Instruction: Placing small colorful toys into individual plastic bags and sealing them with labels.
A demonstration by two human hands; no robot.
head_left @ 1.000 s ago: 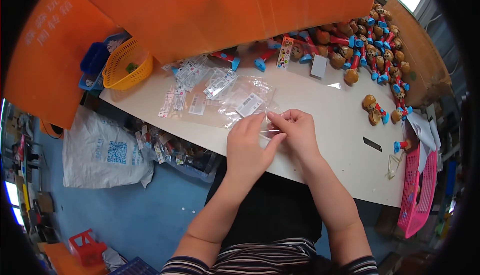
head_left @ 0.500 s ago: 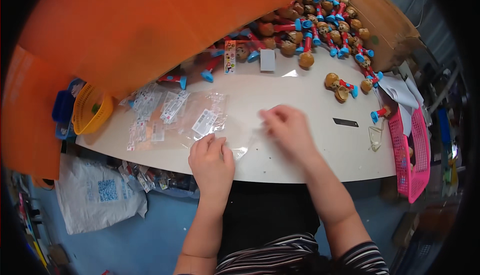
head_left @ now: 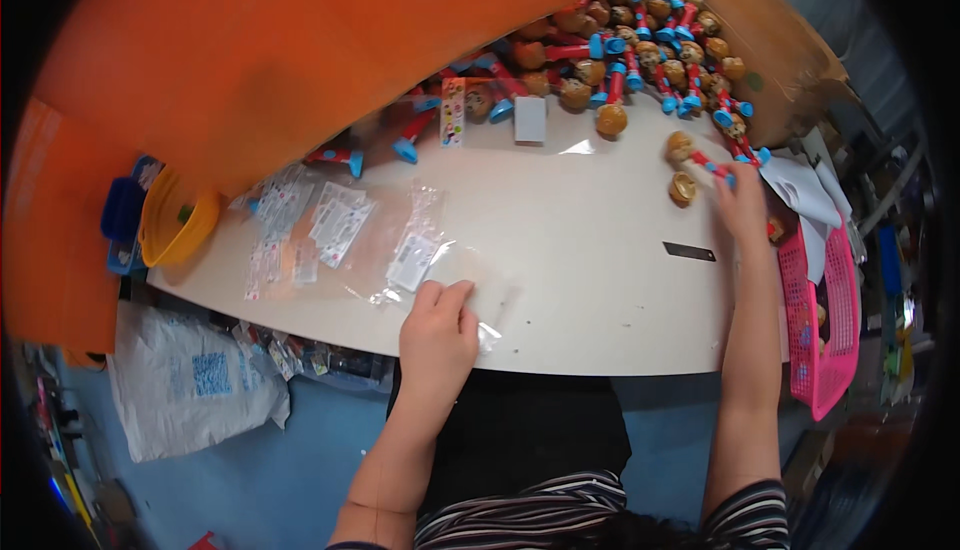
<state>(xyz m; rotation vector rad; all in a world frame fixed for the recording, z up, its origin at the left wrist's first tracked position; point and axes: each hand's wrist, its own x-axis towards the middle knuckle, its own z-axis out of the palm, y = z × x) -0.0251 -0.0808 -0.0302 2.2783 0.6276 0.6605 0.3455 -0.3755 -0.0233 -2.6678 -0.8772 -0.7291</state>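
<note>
My left hand (head_left: 440, 332) pinches the near edge of a clear plastic bag (head_left: 470, 272) lying flat on the table. Beside that hand, a white printed leaflet (head_left: 411, 261) shows through clear plastic. At the right, my right hand (head_left: 744, 206) closes its fingers on the blue end of a red-handled toy (head_left: 704, 160) with a round brown head. Just left of this hand lies a small brown cup-shaped piece (head_left: 682, 189). A dark blade (head_left: 690, 251) rests on the table below it.
A heap of similar toys (head_left: 655, 35) fills the back, between orange board (head_left: 300, 50) and cardboard (head_left: 775, 45). Packed leaflets (head_left: 340, 222) and a yellow basket (head_left: 180, 220) are at left. A pink basket (head_left: 825, 350) and papers (head_left: 800, 190) stand at right.
My right hand has moved right and away from me, from beside the bag to the toy, which has shifted slightly. My left hand has moved a little right, staying at the bag.
</note>
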